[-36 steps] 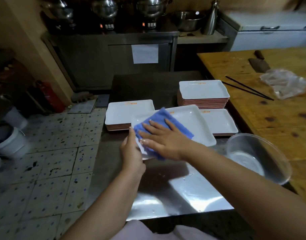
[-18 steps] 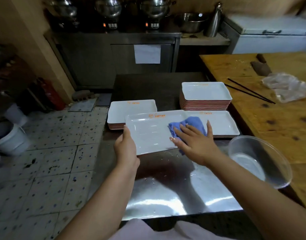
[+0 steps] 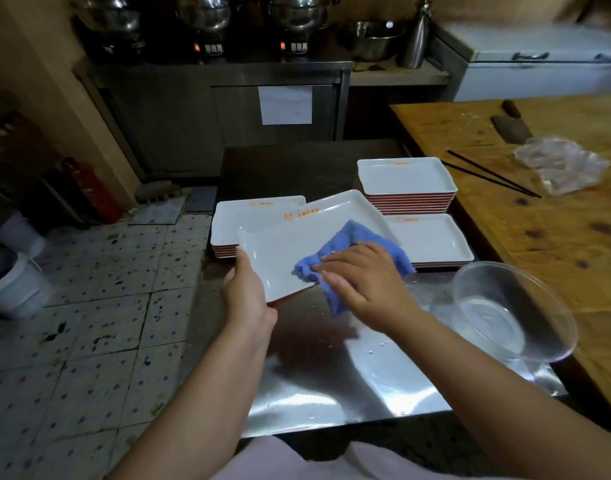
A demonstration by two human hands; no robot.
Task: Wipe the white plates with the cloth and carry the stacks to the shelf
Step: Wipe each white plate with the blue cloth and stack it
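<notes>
We note left hand [image 3: 246, 292] gripping the tilted white rectangular plate [image 3: 290, 251] by its near corner — above the steel table [image 3: 331, 386], right hand [image 3: 361, 275], fingers spread flat, pressing the blue cloth [image 3: 363, 242] onto it — plate stacks [image 3: 408, 181] behind.

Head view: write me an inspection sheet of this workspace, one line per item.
Surface: steel table, shiny, with water droplets.
Job's things: tilted white plate under a blue cloth; three plate stacks behind: left stack, tall stack, low stack.
Clutter: clear bowl with some water at the table's right edge; chopsticks, plastic bag and cleaver on the wooden table.
Grips: left hand holds the plate's near corner; right hand presses the cloth with straight fingers.
Cables: nothing seen.
Surroundings: pots on a counter, fire extinguisher, white bucket, stained tile floor.
</notes>
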